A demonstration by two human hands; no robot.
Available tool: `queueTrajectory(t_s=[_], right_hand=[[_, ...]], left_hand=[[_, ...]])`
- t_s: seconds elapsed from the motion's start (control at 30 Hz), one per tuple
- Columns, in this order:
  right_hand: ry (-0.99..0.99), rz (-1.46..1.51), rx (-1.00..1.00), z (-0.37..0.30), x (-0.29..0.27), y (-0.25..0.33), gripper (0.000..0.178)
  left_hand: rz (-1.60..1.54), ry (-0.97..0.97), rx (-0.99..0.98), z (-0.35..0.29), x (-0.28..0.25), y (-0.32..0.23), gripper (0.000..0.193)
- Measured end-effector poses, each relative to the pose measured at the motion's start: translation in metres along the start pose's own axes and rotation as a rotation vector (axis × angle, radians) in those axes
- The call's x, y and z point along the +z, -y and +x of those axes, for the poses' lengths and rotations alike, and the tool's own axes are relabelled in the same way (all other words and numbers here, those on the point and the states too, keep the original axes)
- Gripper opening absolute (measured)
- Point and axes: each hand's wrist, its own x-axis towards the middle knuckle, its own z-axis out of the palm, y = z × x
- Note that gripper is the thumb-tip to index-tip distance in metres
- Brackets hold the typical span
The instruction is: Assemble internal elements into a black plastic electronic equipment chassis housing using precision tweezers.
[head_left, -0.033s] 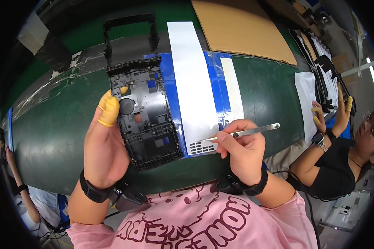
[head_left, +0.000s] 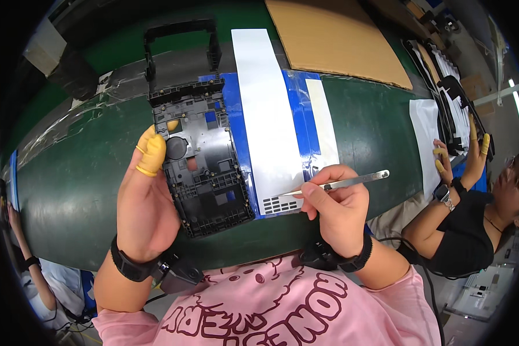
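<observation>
My left hand (head_left: 150, 202) grips the left side of a black plastic frame (head_left: 205, 164) with ribs, cutouts and small brass-coloured inserts. Yellow finger cots cover its thumb and a fingertip. The frame tilts slightly, its open rectangular end pointing away from me. In my right hand (head_left: 337, 205), metal tweezers (head_left: 357, 181) are pinched between thumb and fingers. Their tips touch or hover just over small dark rectangular pads (head_left: 279, 205) at the near end of a long white strip sheet (head_left: 268, 115). Whether a pad sits between the tips is too small to tell.
Under the strip lies a blue sheet (head_left: 297, 109), with a second pale strip (head_left: 323, 124) on it. A cardboard sheet (head_left: 340, 43) rests at the back of the green table (head_left: 375, 132). On the right, a co-worker's hands (head_left: 444, 161) are by stacked black and white parts (head_left: 452, 109).
</observation>
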Motion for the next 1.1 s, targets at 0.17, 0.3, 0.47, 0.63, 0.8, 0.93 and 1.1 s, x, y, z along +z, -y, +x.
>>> queueTrajectory(t_s=[0.17, 0.3, 0.47, 0.63, 0.8, 0.93, 1.1], right_hand=[[0.005, -0.022, 0.02, 0.003, 0.001, 0.003, 0.009], [0.02, -0.018, 0.019, 0.004, 0.0, 0.002, 0.009], [0.025, -0.038, 0.024, 0.004, 0.001, 0.001, 0.01], [0.079, 0.141, -0.033, 0.002, 0.003, 0.013, 0.011], [0.369, 0.221, -0.218, -0.004, 0.043, 0.03, 0.016], [0.365, 0.144, -0.095, 0.002, 0.06, 0.018, 0.014], [0.31, 0.223, -0.095, 0.005, 0.059, 0.015, 0.013]], left_hand=[[0.002, -0.023, 0.019, 0.003, -0.001, -0.001, 0.029], [-0.025, -0.046, 0.039, 0.003, -0.001, -0.002, 0.028], [-0.048, -0.029, 0.041, 0.003, -0.002, -0.002, 0.029], [-0.098, 0.027, -0.016, -0.004, -0.002, 0.001, 0.029], [-0.04, 0.123, -0.054, -0.009, 0.007, 0.003, 0.034], [-0.013, 0.188, 0.006, -0.01, 0.0, 0.005, 0.037], [0.008, 0.143, -0.015, -0.011, 0.002, 0.003, 0.038]])
